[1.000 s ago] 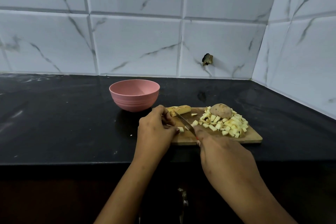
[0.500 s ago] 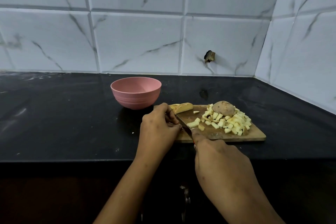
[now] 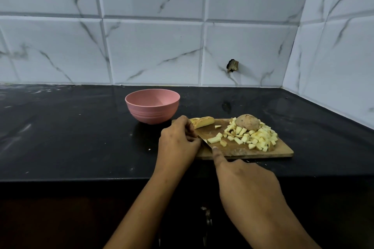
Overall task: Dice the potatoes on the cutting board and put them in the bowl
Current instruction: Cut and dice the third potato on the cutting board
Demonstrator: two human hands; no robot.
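As knife (image 3: pixel 204 141) aims far-left, potato wedge (image 3: pixel 203 122) crosswise

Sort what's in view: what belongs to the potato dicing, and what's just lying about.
Job: cutting board, knife in the right hand, left hand, diced potato, whole potato, potato wedge, bowl.
Lying about: hole in the wall tile, crumbs on the counter.

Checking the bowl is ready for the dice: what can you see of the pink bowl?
The pink bowl is round, matte, plastic-looking, with ridges around its lower wall. It stands upright on the black counter, just beyond the far left corner of the cutting board. No potato shows inside it. Nothing else visibly touches it.
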